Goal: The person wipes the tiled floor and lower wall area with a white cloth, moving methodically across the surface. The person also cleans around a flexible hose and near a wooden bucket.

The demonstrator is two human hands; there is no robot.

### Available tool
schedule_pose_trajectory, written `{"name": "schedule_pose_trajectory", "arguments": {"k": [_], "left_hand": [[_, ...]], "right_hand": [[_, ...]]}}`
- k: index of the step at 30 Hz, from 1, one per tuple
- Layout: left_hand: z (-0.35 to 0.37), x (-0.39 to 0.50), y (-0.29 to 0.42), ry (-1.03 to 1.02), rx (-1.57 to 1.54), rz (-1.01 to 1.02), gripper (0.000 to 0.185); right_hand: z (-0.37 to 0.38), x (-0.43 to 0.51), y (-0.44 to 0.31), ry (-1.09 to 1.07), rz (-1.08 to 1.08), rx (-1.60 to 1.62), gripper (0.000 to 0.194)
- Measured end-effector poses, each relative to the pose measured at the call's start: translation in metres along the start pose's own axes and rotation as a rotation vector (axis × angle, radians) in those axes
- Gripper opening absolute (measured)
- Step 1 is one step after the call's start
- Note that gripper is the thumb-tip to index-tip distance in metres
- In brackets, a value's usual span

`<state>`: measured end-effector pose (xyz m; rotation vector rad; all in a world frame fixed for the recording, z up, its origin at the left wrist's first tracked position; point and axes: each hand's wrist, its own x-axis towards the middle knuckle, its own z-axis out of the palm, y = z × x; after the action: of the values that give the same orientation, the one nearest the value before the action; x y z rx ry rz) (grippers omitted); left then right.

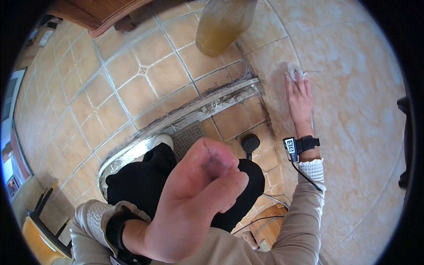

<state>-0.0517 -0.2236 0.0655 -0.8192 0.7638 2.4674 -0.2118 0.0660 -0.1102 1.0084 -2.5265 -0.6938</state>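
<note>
My right hand (pixel 299 99) reaches out to the tiled wall (pixel 347 99) on the right, its fingers pressing a crumpled white tissue or cloth (pixel 294 71) against the surface by a tile joint. A black strap with a small device (pixel 291 149) is on that wrist. Close to the camera, my left hand (pixel 202 198) is raised with its fingers curled in and the thumb against them; nothing shows in it. Below lie my knees in black trousers and a tiled floor (pixel 145 86).
A large cloudy vase-like vessel (pixel 223 29) stands at the top. A raised metal-edged sill (pixel 185 112) crosses the floor. Near my knee is a round black object on a stem (pixel 250 142). Wooden furniture (pixel 99 15), a yellow chair (pixel 41 241) and a wooden stool or board (pixel 268 225) with cables are around.
</note>
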Motion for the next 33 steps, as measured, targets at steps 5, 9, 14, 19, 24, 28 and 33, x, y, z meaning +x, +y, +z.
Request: {"name": "schedule_pose_trajectory", "arguments": {"k": [5,9,14,19,24,28,33], "left_hand": [[0.002,0.001,-0.003,-0.015,0.096,-0.004,0.014],[0.004,-0.001,-0.004,-0.035,0.051,-0.016,0.013],[0.001,-0.006,0.002,-0.035,0.033,-0.010,0.014],[-0.006,-0.008,0.010,-0.018,-0.008,0.009,0.015],[-0.011,-0.004,0.007,-0.072,-0.074,0.026,0.015],[-0.014,-0.006,0.010,-0.071,-0.133,0.014,0.014],[-0.015,-0.005,0.014,-0.065,-0.135,-0.008,0.014]], "right_hand": [[-0.009,0.005,0.004,0.012,-0.021,0.016,0.038],[-0.013,0.017,0.003,0.009,-0.019,0.067,0.039],[0.009,0.031,-0.006,0.003,-0.023,0.009,0.039],[0.072,0.048,-0.025,-0.063,-0.022,0.242,0.030],[0.134,0.032,-0.071,-0.175,0.277,0.659,0.030],[0.134,-0.051,-0.079,-0.453,0.120,0.371,0.041],[0.118,-0.071,-0.067,-0.628,-0.145,0.073,0.046]]}}
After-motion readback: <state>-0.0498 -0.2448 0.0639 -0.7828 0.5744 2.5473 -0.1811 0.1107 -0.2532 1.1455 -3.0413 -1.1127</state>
